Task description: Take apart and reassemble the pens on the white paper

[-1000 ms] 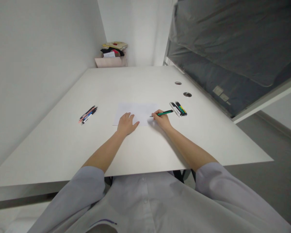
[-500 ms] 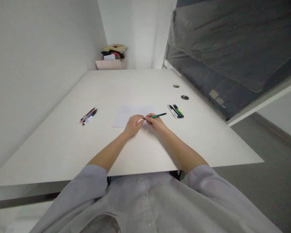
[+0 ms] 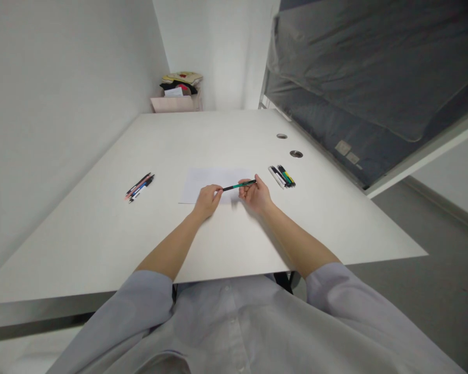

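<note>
A green and black pen (image 3: pixel 237 186) is held level above the front part of a white paper sheet (image 3: pixel 197 181). The fingertips of my left hand (image 3: pixel 208 200) pinch its dark left end. At the other end is my right hand (image 3: pixel 258 197), palm turned upward and fingers curled, with its thumb against the pen's right tip. Both forearms reach in over the table's near edge.
On the white table (image 3: pixel 171 140), several pens (image 3: pixel 139 188) lie to the left and another group of pens (image 3: pixel 282 176) to the right. Two round metal grommets (image 3: pixel 296 154) sit near the right edge. A box (image 3: pixel 174 104) with cloths stands at the back; a dark fabric-covered panel (image 3: pixel 354 78) borders the right.
My hands have moved apart. My left hand has taken the pen's left end, and my right hand has slid to its right end and turned palm up.
</note>
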The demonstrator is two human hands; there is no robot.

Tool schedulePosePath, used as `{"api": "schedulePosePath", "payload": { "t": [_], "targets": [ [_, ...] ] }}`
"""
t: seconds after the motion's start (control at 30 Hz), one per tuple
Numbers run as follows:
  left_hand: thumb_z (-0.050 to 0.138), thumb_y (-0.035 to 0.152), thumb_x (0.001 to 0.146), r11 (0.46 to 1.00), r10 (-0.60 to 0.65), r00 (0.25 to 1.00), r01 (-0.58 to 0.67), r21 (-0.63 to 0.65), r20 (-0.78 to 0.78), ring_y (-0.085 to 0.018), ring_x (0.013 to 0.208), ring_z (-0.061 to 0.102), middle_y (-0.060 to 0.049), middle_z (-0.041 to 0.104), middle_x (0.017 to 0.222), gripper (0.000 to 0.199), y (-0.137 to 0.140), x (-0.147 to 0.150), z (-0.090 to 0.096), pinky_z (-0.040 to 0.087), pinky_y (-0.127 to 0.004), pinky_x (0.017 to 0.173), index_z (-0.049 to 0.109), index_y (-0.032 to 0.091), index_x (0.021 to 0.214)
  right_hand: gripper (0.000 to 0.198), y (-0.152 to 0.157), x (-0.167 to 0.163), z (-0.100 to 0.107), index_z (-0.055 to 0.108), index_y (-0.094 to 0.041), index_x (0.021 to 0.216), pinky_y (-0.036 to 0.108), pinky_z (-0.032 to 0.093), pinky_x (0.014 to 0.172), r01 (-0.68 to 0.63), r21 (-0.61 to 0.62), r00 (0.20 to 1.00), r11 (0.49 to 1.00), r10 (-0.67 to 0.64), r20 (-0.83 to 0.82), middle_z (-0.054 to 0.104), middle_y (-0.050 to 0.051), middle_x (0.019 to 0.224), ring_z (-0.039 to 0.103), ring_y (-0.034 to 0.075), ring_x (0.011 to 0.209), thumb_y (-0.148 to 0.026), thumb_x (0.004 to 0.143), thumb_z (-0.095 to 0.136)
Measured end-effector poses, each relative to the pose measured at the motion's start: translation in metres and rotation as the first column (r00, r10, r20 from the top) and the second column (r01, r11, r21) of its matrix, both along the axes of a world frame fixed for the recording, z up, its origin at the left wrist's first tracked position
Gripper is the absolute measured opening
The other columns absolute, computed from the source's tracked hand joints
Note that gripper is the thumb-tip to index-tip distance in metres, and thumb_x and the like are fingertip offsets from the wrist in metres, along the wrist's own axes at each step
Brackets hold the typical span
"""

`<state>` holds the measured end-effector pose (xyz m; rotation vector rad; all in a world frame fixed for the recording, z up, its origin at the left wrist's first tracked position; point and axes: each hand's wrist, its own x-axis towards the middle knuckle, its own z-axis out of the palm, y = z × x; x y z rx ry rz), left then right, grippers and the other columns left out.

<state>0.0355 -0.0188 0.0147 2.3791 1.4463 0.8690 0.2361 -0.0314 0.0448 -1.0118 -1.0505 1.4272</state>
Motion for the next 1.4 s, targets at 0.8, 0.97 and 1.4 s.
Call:
{"api": "schedulePosePath", "payload": {
  "t": [0.8, 0.97, 1.4],
  "targets": [
    [0.042, 0.026, 0.095, 0.996, 0.085, 0.991, -0.084, 0.021, -0.099, -0.024, 0.114, 0.058, -0.008, 0.068, 0.116, 0.025, 0.021, -0.021, -0.014, 0.041, -0.044, 0.105, 0.064, 0.022, 0.105, 0.006, 0.005, 0.018, -0.009, 0.071, -0.021, 0.074, 0.032, 0.040, 0.077, -0.411, 0.361, 0.393, 0.837, -0.195, 0.899, 0.069, 0.006, 0.081, 0.057, 0.022, 0.082, -0.022, 0.079, 0.067],
    [0.045, 0.032, 0.096, 0.958, 0.281, 0.959, -0.277, 0.076, -0.044, -0.025, 0.125, 0.054, -0.011, 0.064, 0.128, 0.031, 0.017, -0.024, -0.013, 0.035, -0.045, 0.113, 0.060, 0.020, 0.121, 0.010, 0.018, 0.049, -0.011, 0.068, -0.020, 0.071, 0.033, 0.039, 0.074, -0.134, 0.351, 0.329, 0.927, -0.293, 0.898, 0.067, 0.008, 0.077, 0.057, 0.021, 0.077, -0.024, 0.079, 0.065],
    [0.053, 0.032, 0.093, 0.924, 0.376, 0.927, -0.375, 0.079, -0.002, -0.028, 0.117, 0.058, -0.011, 0.067, 0.119, 0.024, 0.015, -0.028, -0.006, 0.039, -0.046, 0.109, 0.064, 0.021, 0.110, 0.012, 0.036, 0.108, -0.032, 0.062, -0.017, 0.064, 0.051, 0.037, 0.086, 0.467, 0.323, 0.130, 0.823, -0.425, 0.896, 0.062, 0.016, 0.077, 0.057, 0.034, 0.097, -0.019, 0.076, 0.064]
  ]
}}
